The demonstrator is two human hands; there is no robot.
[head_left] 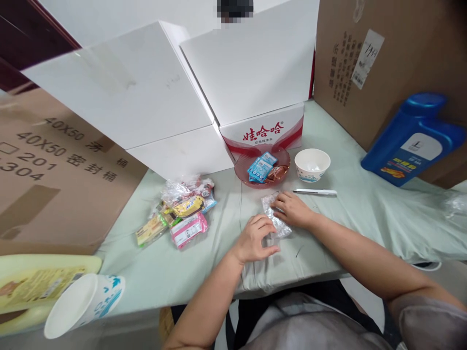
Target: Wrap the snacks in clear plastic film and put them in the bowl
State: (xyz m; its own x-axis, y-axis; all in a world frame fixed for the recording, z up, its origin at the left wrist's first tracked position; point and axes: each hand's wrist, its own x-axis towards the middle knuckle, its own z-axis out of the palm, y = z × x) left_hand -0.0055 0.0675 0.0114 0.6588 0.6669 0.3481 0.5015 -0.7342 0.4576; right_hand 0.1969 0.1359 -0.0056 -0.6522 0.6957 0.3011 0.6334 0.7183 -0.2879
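Observation:
A crumpled piece of clear plastic wrap [280, 227] lies on the cloth-covered table in front of me. My right hand [293, 209] covers its upper part, the fingers curled over and pressing into it. At its lower left edge is my left hand [255, 237], with bent fingers and the thumb held apart from them. Just beyond the hands, a pink glass bowl [242, 177] holds blue packets [262, 166] and a brown wrapped item [277, 173]. A white pen [315, 192] lies to the right of the bowl, near a white paper bowl [313, 164].
Packaged snacks [188, 209] are heaped on the left. A paper cup [85, 304] and a yellow bottle [44, 287] are at the near left. A blue jug [410, 141] stands right. White boxes [251, 63] and cardboard cartons [386, 58] wall the far side; part of a person shows above.

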